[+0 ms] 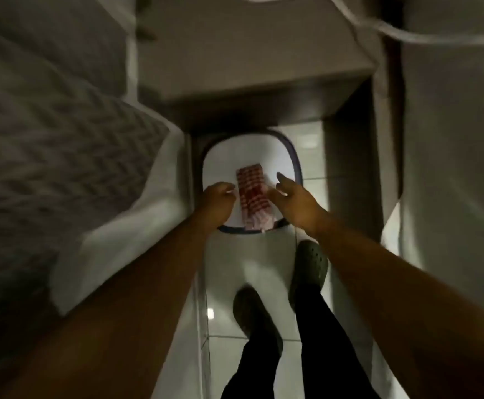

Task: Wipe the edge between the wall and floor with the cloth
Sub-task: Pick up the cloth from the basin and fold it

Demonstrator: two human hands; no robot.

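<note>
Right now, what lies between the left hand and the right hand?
In the head view, the red-and-white checked cloth lies between the left hand and the right hand, on the white basin with a dark rim. Neither hand holds it yet.

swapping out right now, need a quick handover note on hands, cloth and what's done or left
Left hand: curled beside the cloth's left edge; grip unclear.
Right hand: open, fingers spread, at the cloth's right edge.
Red-and-white checked cloth: lying folded on the white basket, between bed and wall.
Done: no wiping seen.
Left: pick up the cloth, wipe the wall-floor edge.
</note>
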